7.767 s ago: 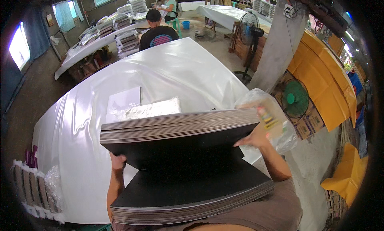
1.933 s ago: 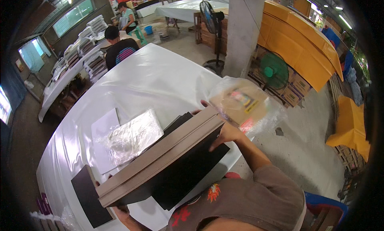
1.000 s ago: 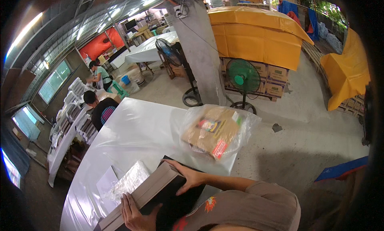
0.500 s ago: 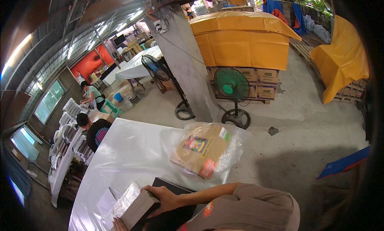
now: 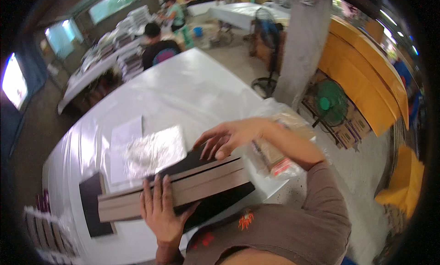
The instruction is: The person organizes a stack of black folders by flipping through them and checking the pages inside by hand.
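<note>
A long stack of taupe strips (image 5: 197, 187), with dark lines between them, lies across black panels (image 5: 220, 203) on the white-covered table. My left hand (image 5: 161, 210) rests on the stack's middle, fingers stretched across its top and thumb spread toward the near edge. Above the stack's far right part, my right hand (image 5: 233, 136) is loosely bent with fingers apart and nothing in them. Just beyond the stack is a shiny pack in clear plastic (image 5: 158, 150), partly over a white sheet (image 5: 120, 159). Another black panel (image 5: 89, 198) sticks out at the left end.
A plastic-wrapped brown carton (image 5: 270, 150) lies at the table's right edge, behind my right forearm. A green fan (image 5: 325, 102) and a concrete pillar (image 5: 302, 45) stand beyond. Two people work at the far left near stacked goods (image 5: 130, 58). Wrapped strips (image 5: 50, 233) sit at the lower left.
My view has swung left and down. My hands were on a thick block beside the clear plastic; now the left lies on the strips and the right is raised, free of them.
</note>
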Action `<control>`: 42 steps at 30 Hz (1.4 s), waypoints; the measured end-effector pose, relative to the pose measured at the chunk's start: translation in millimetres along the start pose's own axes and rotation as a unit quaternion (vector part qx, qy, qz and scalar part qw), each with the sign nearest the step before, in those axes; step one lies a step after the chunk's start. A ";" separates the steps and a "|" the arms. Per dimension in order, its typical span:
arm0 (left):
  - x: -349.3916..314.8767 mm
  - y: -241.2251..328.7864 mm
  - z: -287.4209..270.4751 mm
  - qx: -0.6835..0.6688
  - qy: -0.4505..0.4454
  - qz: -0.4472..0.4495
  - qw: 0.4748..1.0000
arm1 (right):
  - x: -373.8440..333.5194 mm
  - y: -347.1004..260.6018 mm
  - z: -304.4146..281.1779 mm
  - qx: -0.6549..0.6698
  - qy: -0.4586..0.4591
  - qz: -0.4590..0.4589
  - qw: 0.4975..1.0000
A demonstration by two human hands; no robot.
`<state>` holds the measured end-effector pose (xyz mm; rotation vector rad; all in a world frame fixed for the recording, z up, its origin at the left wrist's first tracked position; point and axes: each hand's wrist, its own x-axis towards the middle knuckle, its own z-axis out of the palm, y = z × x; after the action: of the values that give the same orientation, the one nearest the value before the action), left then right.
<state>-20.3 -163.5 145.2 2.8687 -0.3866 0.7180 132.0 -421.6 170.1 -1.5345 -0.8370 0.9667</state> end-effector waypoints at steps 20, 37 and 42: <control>-8.2 -10.2 -12.3 -0.004 -0.035 0.069 0.997 | 27.8 -27.8 0.2 -0.143 -0.052 0.172 0.973; -12.7 -14.8 -11.8 0.040 -0.030 0.095 0.994 | 31.2 -45.3 14.1 -0.429 0.033 0.021 0.903; -13.4 -16.6 -10.5 0.052 -0.031 0.115 0.991 | 31.7 -47.1 10.9 -0.395 0.016 0.051 0.917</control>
<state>-31.7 -142.6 146.4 2.9808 -0.7197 0.7051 134.8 -380.9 211.1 -2.2886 -1.2190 0.6922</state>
